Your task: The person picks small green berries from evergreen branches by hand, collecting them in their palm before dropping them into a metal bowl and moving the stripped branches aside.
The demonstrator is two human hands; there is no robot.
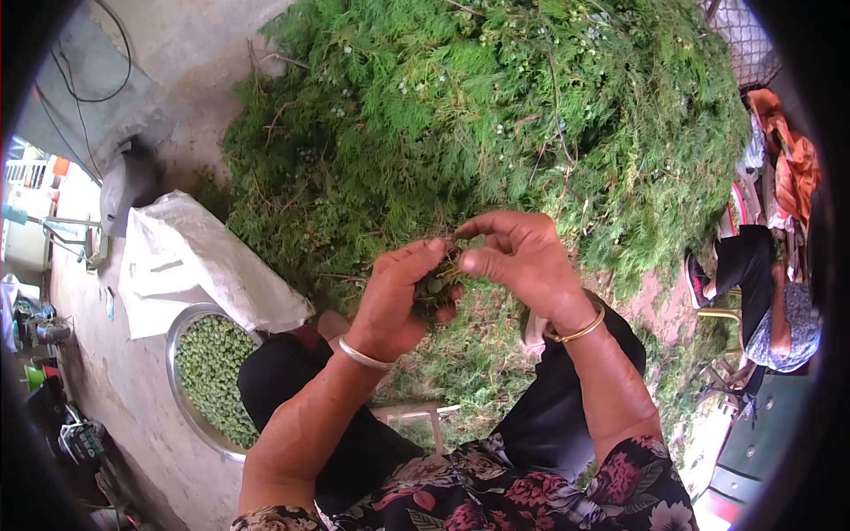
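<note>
My left hand (397,296), with a silver bangle at the wrist, is closed around a small bunch of dark stems and leaves (436,285) in front of my body. Beside it my right hand (522,257), wearing a gold-coloured bangle, pinches with thumb and index finger at the top of the same bunch. The fingertips of both hands nearly meet there. Beyond them rises a large heap of green conifer branches (496,115) with small pale cones. What lies between the right fingertips is too small to make out.
A metal basin (172,367) of small green cones stands on the left, beside a white sack (199,265). Loose sprigs cover the ground between my knees. Another person (753,274) sits at the right edge, near orange cloth (788,159).
</note>
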